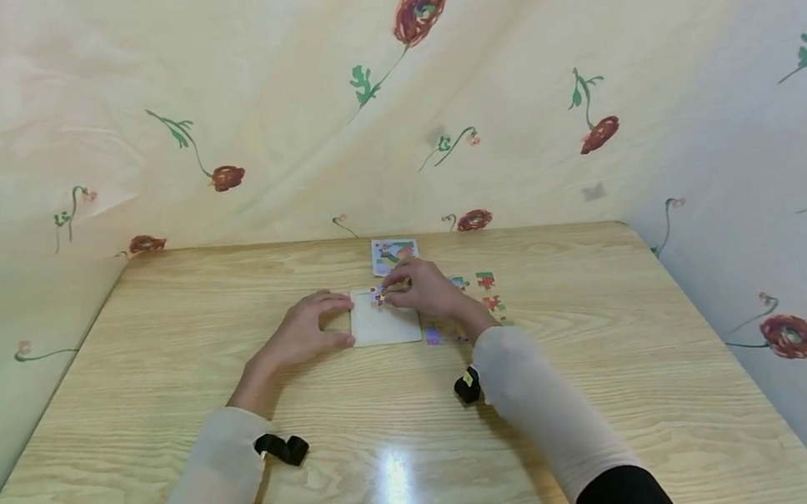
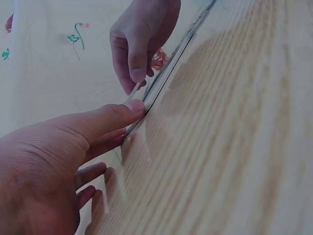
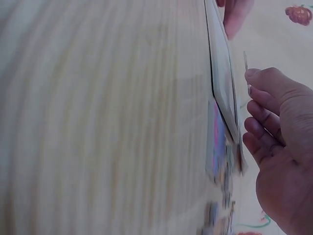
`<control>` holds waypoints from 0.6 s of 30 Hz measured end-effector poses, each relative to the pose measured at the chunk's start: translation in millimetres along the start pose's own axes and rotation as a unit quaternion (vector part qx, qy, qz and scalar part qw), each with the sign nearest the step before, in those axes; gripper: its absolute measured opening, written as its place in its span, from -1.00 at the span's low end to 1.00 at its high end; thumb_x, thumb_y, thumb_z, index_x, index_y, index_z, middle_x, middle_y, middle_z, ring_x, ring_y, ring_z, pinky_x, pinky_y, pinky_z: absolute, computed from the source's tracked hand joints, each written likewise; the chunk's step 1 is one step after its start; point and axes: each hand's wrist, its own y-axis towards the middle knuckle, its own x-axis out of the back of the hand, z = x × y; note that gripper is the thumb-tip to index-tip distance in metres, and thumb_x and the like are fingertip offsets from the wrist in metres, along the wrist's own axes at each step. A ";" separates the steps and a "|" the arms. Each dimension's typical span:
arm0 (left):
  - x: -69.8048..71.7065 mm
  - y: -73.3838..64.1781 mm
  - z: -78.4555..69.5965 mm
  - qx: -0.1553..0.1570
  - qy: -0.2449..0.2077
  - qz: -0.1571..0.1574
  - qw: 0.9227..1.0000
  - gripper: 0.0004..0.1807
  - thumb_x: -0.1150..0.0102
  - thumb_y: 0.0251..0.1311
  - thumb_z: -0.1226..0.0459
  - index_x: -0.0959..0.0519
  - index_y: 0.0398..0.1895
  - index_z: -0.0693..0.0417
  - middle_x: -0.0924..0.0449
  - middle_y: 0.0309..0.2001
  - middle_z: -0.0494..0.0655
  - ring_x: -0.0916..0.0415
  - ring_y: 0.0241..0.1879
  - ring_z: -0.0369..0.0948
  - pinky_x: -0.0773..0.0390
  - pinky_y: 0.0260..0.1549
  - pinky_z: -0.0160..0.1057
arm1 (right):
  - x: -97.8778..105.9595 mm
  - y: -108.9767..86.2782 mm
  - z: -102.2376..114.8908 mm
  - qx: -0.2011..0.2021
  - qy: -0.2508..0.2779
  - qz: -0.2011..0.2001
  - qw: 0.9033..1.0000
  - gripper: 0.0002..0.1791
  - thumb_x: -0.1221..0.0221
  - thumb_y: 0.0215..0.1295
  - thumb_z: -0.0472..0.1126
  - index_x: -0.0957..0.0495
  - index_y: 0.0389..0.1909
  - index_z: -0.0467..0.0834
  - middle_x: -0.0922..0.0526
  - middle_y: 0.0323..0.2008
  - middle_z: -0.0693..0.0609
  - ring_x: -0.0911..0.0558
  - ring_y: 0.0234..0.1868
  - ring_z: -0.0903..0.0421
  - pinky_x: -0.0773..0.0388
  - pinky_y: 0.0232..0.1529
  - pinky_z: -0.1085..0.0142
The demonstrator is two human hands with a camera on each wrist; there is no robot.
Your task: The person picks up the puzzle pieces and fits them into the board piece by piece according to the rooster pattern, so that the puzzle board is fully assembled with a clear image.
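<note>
A flat, pale puzzle board (image 1: 386,327) lies on the wooden table. My left hand (image 1: 298,330) steadies its left side, thumb at the near corner and forefinger farther up the same edge. Over the board's far part, my right hand (image 1: 423,287) pinches a small jigsaw piece (image 1: 378,295) with red spots between thumb and forefinger. In the right wrist view that piece (image 3: 245,59) appears edge-on, held above the board (image 3: 222,68). The other fingers of my right hand (image 3: 283,122) curl loosely.
Several loose jigsaw pieces (image 1: 485,280) lie right of the board, some partly hidden by my right wrist. A purple piece (image 1: 433,335) sits by its near right corner. Behind the board is a colourful picture card (image 1: 387,254). Flowered cloth (image 1: 313,129) hangs behind the table.
</note>
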 end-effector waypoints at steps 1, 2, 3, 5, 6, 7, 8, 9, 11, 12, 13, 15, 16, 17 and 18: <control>-0.2 -0.1 0.6 -0.001 0.001 -0.001 1.000 -0.31 -0.46 0.18 0.09 -0.53 0.40 0.00 -0.37 0.52 0.02 -0.02 0.63 0.15 0.00 0.56 0.34 | -1.7 1.5 1.0 -0.002 0.000 0.002 1.000 -0.76 -0.38 0.32 -0.15 -0.76 -0.05 -0.14 -0.74 0.02 -0.03 -0.65 0.05 0.01 -0.66 0.07 0.13; -0.6 0.1 1.4 -0.003 0.002 -0.003 1.000 -0.31 -0.46 0.18 0.09 -0.53 0.40 0.00 -0.37 0.52 0.02 -0.03 0.62 0.15 -0.01 0.56 0.34 | -3.5 3.1 1.9 -0.003 -0.002 0.004 1.000 -0.75 -0.38 0.31 -0.15 -0.76 -0.04 -0.14 -0.74 0.02 -0.03 -0.66 0.06 0.02 -0.66 0.08 0.14; -0.7 0.2 1.8 -0.004 0.002 -0.003 1.000 -0.31 -0.46 0.18 0.09 -0.53 0.40 0.00 -0.37 0.52 0.01 -0.03 0.62 0.14 -0.02 0.56 0.34 | -5.2 4.8 2.6 -0.004 -0.004 0.005 1.000 -0.74 -0.39 0.30 -0.15 -0.76 -0.04 -0.15 -0.74 0.01 -0.03 -0.66 0.06 0.02 -0.66 0.09 0.14; -1.0 0.8 2.8 -0.005 0.005 -0.003 1.000 -0.31 -0.47 0.18 0.08 -0.53 0.39 -0.01 -0.37 0.52 0.01 -0.06 0.61 0.13 -0.04 0.55 0.33 | -8.3 7.4 3.4 -0.004 -0.008 0.004 1.000 -0.72 -0.40 0.28 -0.15 -0.76 -0.04 -0.16 -0.75 0.00 -0.04 -0.67 0.04 0.01 -0.66 0.08 0.15; -1.3 1.2 3.3 -0.006 0.007 -0.004 1.000 -0.31 -0.47 0.18 0.08 -0.54 0.39 -0.01 -0.37 0.52 0.01 -0.07 0.61 0.13 -0.05 0.55 0.33 | -10.0 8.5 3.3 -0.004 -0.013 0.003 1.000 -0.72 -0.40 0.28 -0.15 -0.76 -0.04 -0.16 -0.75 -0.01 -0.04 -0.66 0.04 0.01 -0.66 0.08 0.15; -1.5 1.3 3.9 -0.007 0.008 -0.004 1.000 -0.32 -0.47 0.18 0.08 -0.54 0.39 -0.01 -0.37 0.51 0.01 -0.08 0.61 0.12 -0.06 0.55 0.33 | -11.5 9.3 3.4 -0.004 -0.014 0.001 1.000 -0.72 -0.40 0.27 -0.16 -0.77 -0.04 -0.17 -0.75 -0.01 -0.04 -0.66 0.03 0.01 -0.65 0.08 0.15; -1.7 1.4 4.4 -0.008 0.009 -0.005 1.000 -0.32 -0.47 0.18 0.08 -0.54 0.39 -0.01 -0.38 0.51 0.01 -0.09 0.60 0.12 -0.07 0.55 0.32 | -12.9 10.0 3.5 -0.004 -0.016 -0.001 1.000 -0.72 -0.40 0.26 -0.16 -0.77 -0.05 -0.18 -0.75 -0.02 -0.05 -0.66 0.03 0.00 -0.65 0.09 0.15; -1.8 1.2 4.4 -0.008 0.009 -0.005 1.000 -0.32 -0.47 0.17 0.08 -0.54 0.38 -0.02 -0.38 0.51 0.01 -0.09 0.60 0.11 -0.07 0.55 0.32 | -14.1 10.4 3.5 -0.003 -0.016 -0.003 1.000 -0.72 -0.40 0.26 -0.17 -0.77 -0.05 -0.18 -0.75 -0.02 -0.05 -0.66 0.03 0.00 -0.64 0.10 0.14; -2.3 1.0 5.1 -0.008 0.009 -0.007 1.000 -0.33 -0.48 0.17 0.08 -0.55 0.37 -0.02 -0.39 0.50 0.01 -0.11 0.60 0.11 -0.08 0.55 0.31 | -16.2 10.6 3.8 0.001 -0.020 -0.006 1.000 -0.73 -0.40 0.26 -0.18 -0.77 -0.06 -0.19 -0.74 -0.03 -0.06 -0.65 0.04 -0.01 -0.63 0.13 0.13; -2.5 0.9 5.2 -0.009 0.009 -0.008 1.000 -0.33 -0.48 0.17 0.08 -0.55 0.37 -0.02 -0.40 0.49 0.01 -0.11 0.59 0.11 -0.08 0.55 0.31 | -16.9 10.5 4.1 0.003 -0.021 -0.007 1.000 -0.73 -0.39 0.26 -0.18 -0.77 -0.06 -0.20 -0.73 -0.03 -0.07 -0.65 0.05 -0.01 -0.63 0.14 0.13; -2.7 0.7 5.5 -0.009 0.009 -0.009 1.000 -0.33 -0.47 0.17 0.08 -0.56 0.37 -0.03 -0.40 0.49 0.01 -0.11 0.59 0.12 -0.08 0.54 0.32 | -17.5 10.5 4.5 0.002 -0.018 -0.008 1.000 -0.73 -0.40 0.26 -0.19 -0.77 -0.06 -0.20 -0.73 -0.03 -0.07 -0.65 0.05 -0.02 -0.63 0.14 0.11; -2.9 0.6 5.8 -0.008 0.009 -0.010 1.000 -0.34 -0.47 0.17 0.08 -0.56 0.37 -0.04 -0.40 0.49 0.01 -0.11 0.59 0.12 -0.08 0.54 0.33 | -18.9 10.7 5.2 -0.001 -0.015 -0.007 1.000 -0.72 -0.40 0.25 -0.18 -0.77 -0.05 -0.19 -0.71 -0.01 -0.08 -0.64 0.06 -0.02 -0.62 0.16 0.11; -2.9 0.4 5.7 -0.008 0.008 -0.011 1.000 -0.34 -0.48 0.16 0.08 -0.56 0.36 -0.04 -0.40 0.49 0.01 -0.11 0.59 0.12 -0.08 0.54 0.34 | -19.6 11.0 5.6 -0.004 -0.011 -0.006 1.000 -0.72 -0.41 0.25 -0.18 -0.77 -0.05 -0.19 -0.70 0.00 -0.08 -0.63 0.07 -0.03 -0.62 0.18 0.11; -3.0 0.4 5.9 -0.008 0.008 -0.012 1.000 -0.34 -0.47 0.17 0.08 -0.56 0.36 -0.04 -0.40 0.49 0.01 -0.11 0.59 0.12 -0.07 0.53 0.34 | -20.3 11.2 6.0 -0.008 -0.008 -0.004 1.000 -0.72 -0.41 0.25 -0.18 -0.77 -0.05 -0.19 -0.69 0.01 -0.08 -0.63 0.08 -0.03 -0.61 0.20 0.10; -3.0 0.4 5.7 -0.009 0.008 -0.012 1.000 -0.34 -0.47 0.17 0.08 -0.56 0.36 -0.04 -0.40 0.49 0.01 -0.11 0.59 0.13 -0.07 0.53 0.34 | -20.9 11.6 6.7 -0.013 -0.006 -0.002 1.000 -0.71 -0.42 0.24 -0.18 -0.77 -0.04 -0.18 -0.68 0.02 -0.08 -0.62 0.10 -0.03 -0.61 0.22 0.09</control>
